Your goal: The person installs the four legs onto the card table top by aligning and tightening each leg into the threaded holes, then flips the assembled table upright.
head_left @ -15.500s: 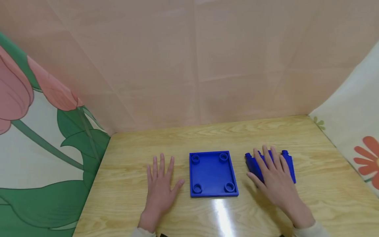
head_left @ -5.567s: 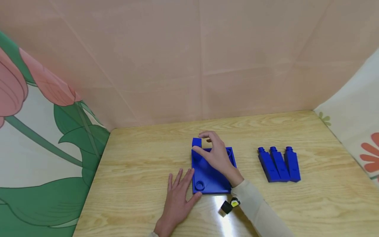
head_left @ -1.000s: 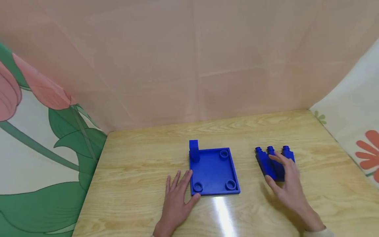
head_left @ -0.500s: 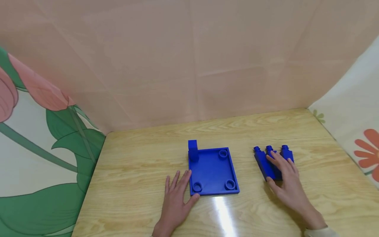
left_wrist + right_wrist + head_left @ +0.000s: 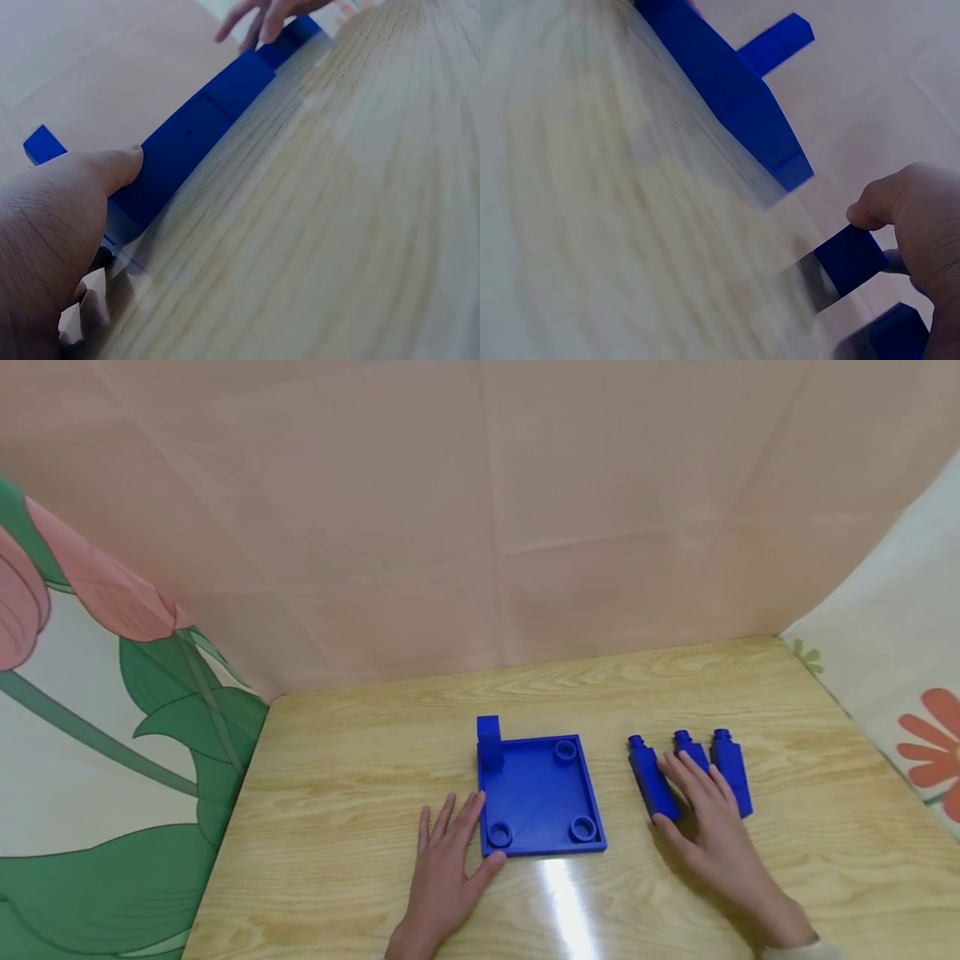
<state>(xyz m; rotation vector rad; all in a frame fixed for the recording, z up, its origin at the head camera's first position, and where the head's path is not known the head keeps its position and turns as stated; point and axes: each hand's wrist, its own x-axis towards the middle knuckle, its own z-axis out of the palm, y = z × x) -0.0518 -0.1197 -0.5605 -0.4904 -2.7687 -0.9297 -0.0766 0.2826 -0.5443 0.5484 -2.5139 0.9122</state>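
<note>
Tray (image 5: 540,795): flat, upright leg (image 5: 489,745) in far-left corner
Left hand (image 5: 442,878): fingers spread, thumb and fingertip touching its edge
Right hand (image 5: 712,843): apparently pinching leftmost loose leg (image 5: 651,783)

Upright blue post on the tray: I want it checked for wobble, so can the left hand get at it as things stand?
Probably yes: the left hand is at the near left corner of the blue tray, with nothing visible between it and the upright post.
</note>
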